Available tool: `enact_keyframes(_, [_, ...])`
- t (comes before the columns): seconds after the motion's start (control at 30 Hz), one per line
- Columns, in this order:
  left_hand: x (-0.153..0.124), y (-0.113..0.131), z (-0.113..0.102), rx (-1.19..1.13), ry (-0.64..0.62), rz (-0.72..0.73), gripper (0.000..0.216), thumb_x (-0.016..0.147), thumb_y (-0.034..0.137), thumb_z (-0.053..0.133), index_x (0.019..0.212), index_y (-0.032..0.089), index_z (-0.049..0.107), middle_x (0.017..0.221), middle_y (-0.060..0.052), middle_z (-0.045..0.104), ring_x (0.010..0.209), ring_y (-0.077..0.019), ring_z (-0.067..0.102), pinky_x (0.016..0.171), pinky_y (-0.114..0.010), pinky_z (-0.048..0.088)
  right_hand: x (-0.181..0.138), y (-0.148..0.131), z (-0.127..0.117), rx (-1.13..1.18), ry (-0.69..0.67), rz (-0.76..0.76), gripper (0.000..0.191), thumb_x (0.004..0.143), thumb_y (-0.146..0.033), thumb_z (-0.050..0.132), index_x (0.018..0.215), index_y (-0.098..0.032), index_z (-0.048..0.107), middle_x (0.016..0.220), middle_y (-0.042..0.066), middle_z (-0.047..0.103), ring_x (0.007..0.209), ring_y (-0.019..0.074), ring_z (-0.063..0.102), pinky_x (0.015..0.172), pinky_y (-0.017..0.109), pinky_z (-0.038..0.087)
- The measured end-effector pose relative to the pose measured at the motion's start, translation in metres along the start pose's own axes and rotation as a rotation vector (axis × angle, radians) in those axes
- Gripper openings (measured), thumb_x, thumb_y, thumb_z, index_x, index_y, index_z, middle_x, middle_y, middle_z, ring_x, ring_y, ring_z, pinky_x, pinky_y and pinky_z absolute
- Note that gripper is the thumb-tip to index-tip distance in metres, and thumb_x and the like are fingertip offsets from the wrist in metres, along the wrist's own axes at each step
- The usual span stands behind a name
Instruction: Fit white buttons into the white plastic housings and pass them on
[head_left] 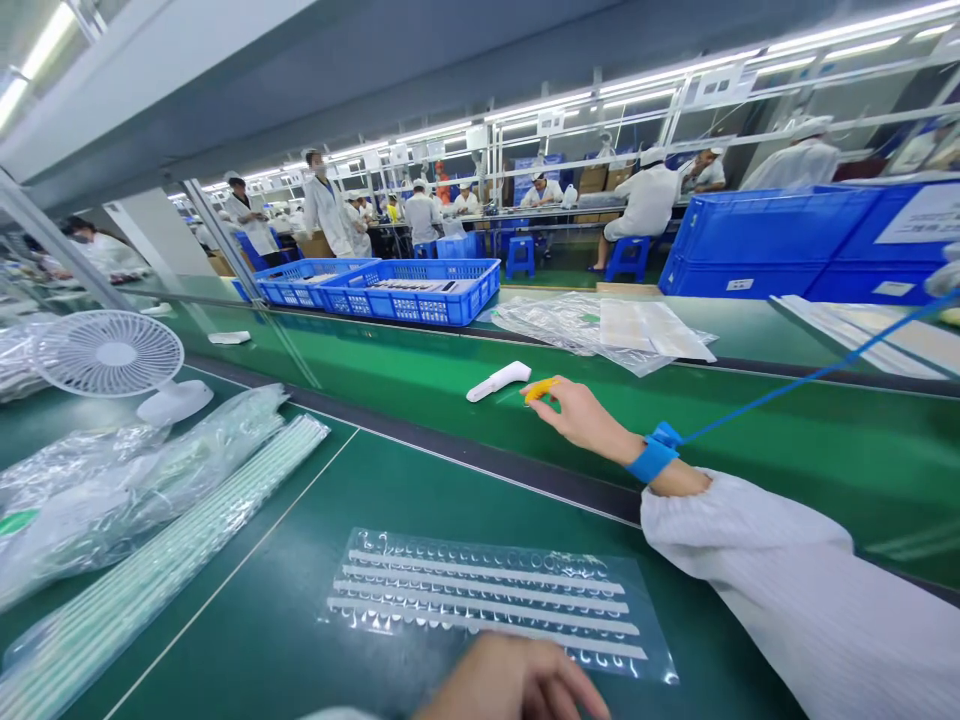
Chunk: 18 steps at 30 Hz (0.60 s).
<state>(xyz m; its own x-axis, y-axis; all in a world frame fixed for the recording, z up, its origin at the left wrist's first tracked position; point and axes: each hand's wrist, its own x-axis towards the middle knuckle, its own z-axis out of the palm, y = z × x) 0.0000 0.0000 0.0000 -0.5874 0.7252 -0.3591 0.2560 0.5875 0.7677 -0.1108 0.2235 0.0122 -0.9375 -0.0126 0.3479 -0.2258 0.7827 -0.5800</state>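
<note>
Beyond the bench [285, 580] runs a green belt [375, 365]. On the bench lies a clear sheet [655, 630]; the left hand [502, 680] is at its near edge, grip unclear. The right hand [581, 412] is nearer the white device [499, 381], which lies on the belt just left of its fingers, long axis slanting away rightward; they pinch a yellow piece [541, 388].

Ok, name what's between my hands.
From left hand to right hand, the head view shows clear plastic sheet with white strips, green tabletop, black edging, green belt.
</note>
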Motion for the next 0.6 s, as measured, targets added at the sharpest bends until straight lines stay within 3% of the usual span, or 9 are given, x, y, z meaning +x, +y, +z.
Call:
enact_keyframes(0.03, [0.009,0.005,-0.017,0.061,0.067,0.006,0.012,0.075,0.017,0.059,0.085,0.019,0.066,0.064,0.003,0.067,0.052,-0.0114,0.064,0.05,-0.021,0.052,0.002,0.001,0.001,-0.008,0.011,-0.006,0.01,0.083,-0.024,0.055,0.082,-0.015,0.061,0.089,0.002,0.064,0.078,0.0147,0.059,0.073,0.034,0.046])
enact_keyframes(0.13, [0.046,0.012,-0.067,0.301,0.338,0.005,0.017,0.081,0.018,0.052,0.095,0.014,0.06,0.094,-0.007,0.063,0.084,-0.0202,0.061,0.078,-0.038,0.049,0.001,0.002,0.0,-0.002,0.067,-0.003,0.013,0.083,-0.022,0.052,0.082,-0.016,0.063,0.081,0.004,0.067,0.068,0.0149,0.059,0.066,0.032,0.047])
enact_keyframes(0.27, [0.117,0.006,-0.105,0.546,0.567,-0.064,0.028,0.083,0.02,0.053,0.111,0.016,0.05,0.117,-0.008,0.051,0.101,-0.0232,0.053,0.081,-0.043,0.047,-0.014,0.003,-0.011,0.05,0.108,0.017,0.021,0.08,-0.026,0.048,0.078,-0.018,0.066,0.078,0.005,0.071,0.061,0.0176,0.06,0.055,0.029,0.047])
enact_keyframes(0.37, [0.16,0.0,-0.111,0.635,0.629,-0.086,0.026,0.084,0.024,0.053,0.109,0.016,0.051,0.115,-0.007,0.053,0.098,-0.0215,0.055,0.078,-0.041,0.048,-0.028,0.004,-0.021,0.085,0.099,0.044,0.025,0.079,-0.031,0.047,0.077,-0.018,0.067,0.078,0.005,0.071,0.063,0.0191,0.062,0.054,0.029,0.048])
enact_keyframes(0.43, [0.175,-0.001,-0.11,0.662,0.623,-0.074,0.021,0.084,0.025,0.053,0.103,0.015,0.055,0.106,-0.006,0.058,0.091,-0.019,0.058,0.075,-0.039,0.05,-0.035,0.004,-0.028,0.099,0.092,0.075,0.027,0.078,-0.034,0.046,0.077,-0.018,0.068,0.079,0.006,0.072,0.067,0.0202,0.063,0.057,0.03,0.049])
enact_keyframes(0.5, [0.175,0.0,-0.108,0.669,0.615,-0.035,0.016,0.085,0.025,0.052,0.096,0.014,0.057,0.097,-0.004,0.061,0.083,-0.0167,0.06,0.071,-0.036,0.051,-0.04,0.003,-0.033,0.106,0.087,0.114,0.028,0.078,-0.035,0.047,0.077,-0.017,0.068,0.078,0.006,0.072,0.07,0.0213,0.063,0.058,0.031,0.05])
enact_keyframes(0.6, [0.15,0.001,-0.104,0.646,0.629,0.078,0.013,0.086,0.023,0.051,0.09,0.014,0.059,0.088,-0.002,0.062,0.077,-0.0147,0.061,0.067,-0.033,0.052,-0.044,-0.004,-0.039,0.112,0.09,0.157,0.027,0.077,-0.036,0.049,0.076,-0.018,0.069,0.076,0.006,0.071,0.07,0.0223,0.063,0.06,0.032,0.049])
